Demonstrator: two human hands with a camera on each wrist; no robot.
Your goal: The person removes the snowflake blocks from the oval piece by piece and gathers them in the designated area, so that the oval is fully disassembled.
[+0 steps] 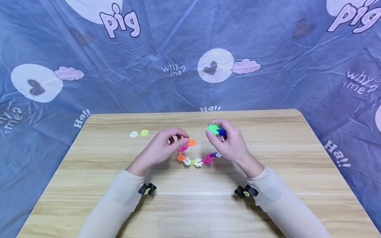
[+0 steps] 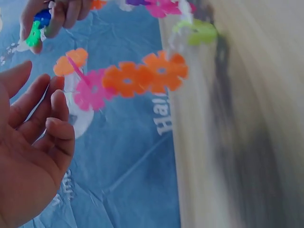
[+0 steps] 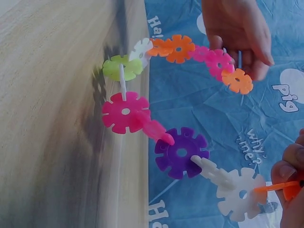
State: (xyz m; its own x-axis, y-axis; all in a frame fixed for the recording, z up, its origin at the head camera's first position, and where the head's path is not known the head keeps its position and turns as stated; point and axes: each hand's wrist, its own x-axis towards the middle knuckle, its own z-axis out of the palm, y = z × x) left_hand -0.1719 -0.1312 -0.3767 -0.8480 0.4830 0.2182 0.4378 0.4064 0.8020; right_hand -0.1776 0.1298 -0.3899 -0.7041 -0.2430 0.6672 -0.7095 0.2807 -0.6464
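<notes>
A chain of interlocked plastic snowflake discs (image 1: 198,162) curves between the two hands, in orange, pink, white, yellow-green and purple. My right hand (image 1: 230,140) grips its right end, where a green disc (image 1: 213,129) shows between thumb and fingers with a dark blue disc (image 1: 222,132) beside it. An orange piece (image 3: 290,189) also pokes from that hand in the right wrist view. At the other end, my left hand (image 2: 35,128) has loosely bent fingers, thumb apart, close to the end orange disc (image 2: 71,61) and the pink disc (image 2: 94,89).
On the wooden table (image 1: 190,208), to the left of the left hand, lie a loose white disc (image 1: 134,134) and a loose yellow-green disc (image 1: 144,132). A blue printed cloth (image 1: 154,89) hangs behind the table's far edge.
</notes>
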